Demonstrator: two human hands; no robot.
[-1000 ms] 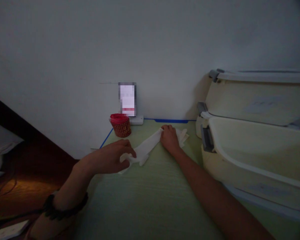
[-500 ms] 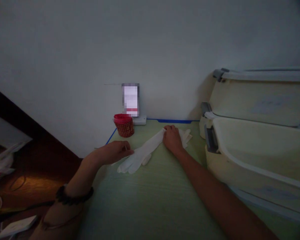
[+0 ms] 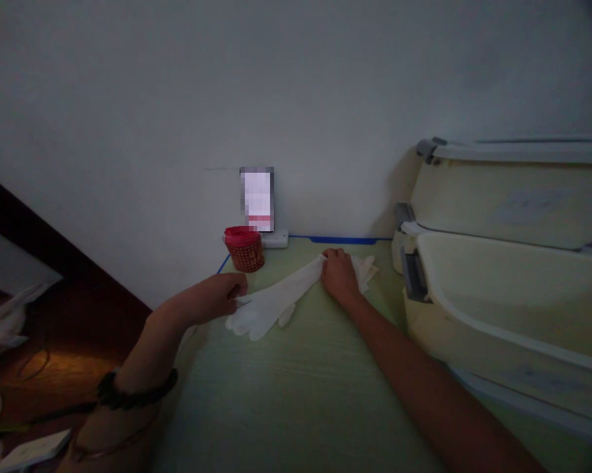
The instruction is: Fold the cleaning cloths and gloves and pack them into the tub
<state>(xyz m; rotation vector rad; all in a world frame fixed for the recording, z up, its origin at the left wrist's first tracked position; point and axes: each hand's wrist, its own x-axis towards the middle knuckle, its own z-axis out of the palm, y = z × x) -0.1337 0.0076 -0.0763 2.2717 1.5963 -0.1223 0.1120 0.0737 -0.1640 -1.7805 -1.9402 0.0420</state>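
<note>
A white glove [image 3: 276,302] lies stretched across the green tabletop [image 3: 286,387], its fingers toward the left and its cuff toward the right. My left hand [image 3: 221,293], below a dark bead bracelet, pinches a fingertip of the glove and pulls it out to the left. My right hand [image 3: 339,272] is closed on the cuff end and presses it to the table. More white glove material [image 3: 367,270] sticks out to the right of that hand; whether it belongs to a second glove is hidden by the hand.
A small red woven basket [image 3: 246,255] stands at the back left, before a phone [image 3: 258,200] leaning on the wall. A white box-shaped thing [image 3: 277,239] sits at the phone's foot. Large cream storage bins [image 3: 473,335] with grey latches fill the right side.
My left hand has moved left, drawing the glove's fingertip with it, and the glove's fingers have spread slightly. My right hand stays in place on the cuff end.
</note>
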